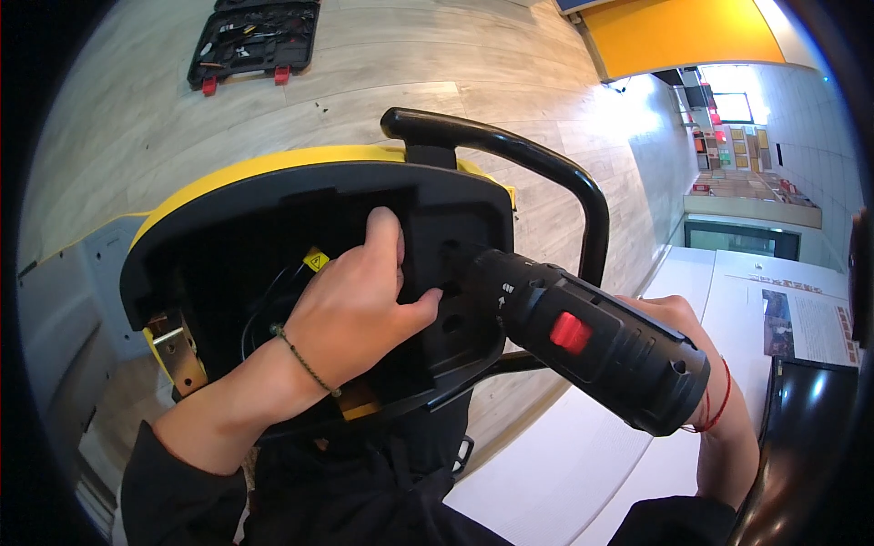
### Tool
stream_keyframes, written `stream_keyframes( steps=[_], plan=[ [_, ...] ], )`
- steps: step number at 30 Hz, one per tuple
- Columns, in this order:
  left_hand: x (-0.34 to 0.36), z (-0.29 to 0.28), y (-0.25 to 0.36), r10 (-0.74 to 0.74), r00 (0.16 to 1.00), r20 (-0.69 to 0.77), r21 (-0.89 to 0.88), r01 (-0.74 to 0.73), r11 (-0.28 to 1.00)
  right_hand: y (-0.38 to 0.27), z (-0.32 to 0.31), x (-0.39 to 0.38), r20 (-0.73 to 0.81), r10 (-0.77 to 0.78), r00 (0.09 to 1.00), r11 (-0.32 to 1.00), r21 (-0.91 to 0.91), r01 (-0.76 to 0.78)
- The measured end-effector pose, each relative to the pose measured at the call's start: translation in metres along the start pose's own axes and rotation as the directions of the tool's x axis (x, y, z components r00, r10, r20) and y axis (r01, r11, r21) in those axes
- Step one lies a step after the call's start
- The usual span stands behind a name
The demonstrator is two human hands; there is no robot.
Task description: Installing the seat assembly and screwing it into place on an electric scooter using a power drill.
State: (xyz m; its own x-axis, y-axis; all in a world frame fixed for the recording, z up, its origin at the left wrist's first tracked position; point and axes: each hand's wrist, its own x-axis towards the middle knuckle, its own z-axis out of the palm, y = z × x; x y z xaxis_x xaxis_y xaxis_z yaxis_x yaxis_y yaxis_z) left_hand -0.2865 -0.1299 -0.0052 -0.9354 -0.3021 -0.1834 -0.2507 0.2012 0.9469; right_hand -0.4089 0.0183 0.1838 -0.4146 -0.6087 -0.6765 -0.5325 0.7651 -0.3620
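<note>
My right hand point(672, 317) is wrapped round the grip of a black cordless drill point(601, 341) with a red switch on top. The drill's nose points left into the end of a hollow black housing point(319, 187) with a yellow outer edge. Its tip is lost in the dark recess there. Inside the housing lies my left hand point(350, 291), thumb and index finger stretched apart; the other fingers are mostly hidden beneath it. A thin black cable point(255, 314) and a yellow warning tag point(316, 259) are beside the left hand.
A bent black tube handle point(537, 155) curves round the housing's right end. A metal bracket point(179, 355) sits at its left. On the wooden floor point(382, 55), an opened tool case point(255, 41) lies far left. A white surface point(555, 464) stands at the lower right.
</note>
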Motion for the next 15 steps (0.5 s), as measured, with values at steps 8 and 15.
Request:
stream_keyframes(
  steps=[8,15],
  plan=[
    [-0.002,-0.015,0.007,-0.060,0.990,0.127,-0.013,0.063,0.998,0.031,0.001,-0.101,-0.109,0.514,0.851,0.838,0.275,-0.471],
    [-0.014,-0.042,0.022,-0.019,0.970,0.242,-0.129,0.052,0.990,0.127,0.158,-0.157,-0.471,0.193,0.861,0.970,0.226,-0.093]
  ],
)
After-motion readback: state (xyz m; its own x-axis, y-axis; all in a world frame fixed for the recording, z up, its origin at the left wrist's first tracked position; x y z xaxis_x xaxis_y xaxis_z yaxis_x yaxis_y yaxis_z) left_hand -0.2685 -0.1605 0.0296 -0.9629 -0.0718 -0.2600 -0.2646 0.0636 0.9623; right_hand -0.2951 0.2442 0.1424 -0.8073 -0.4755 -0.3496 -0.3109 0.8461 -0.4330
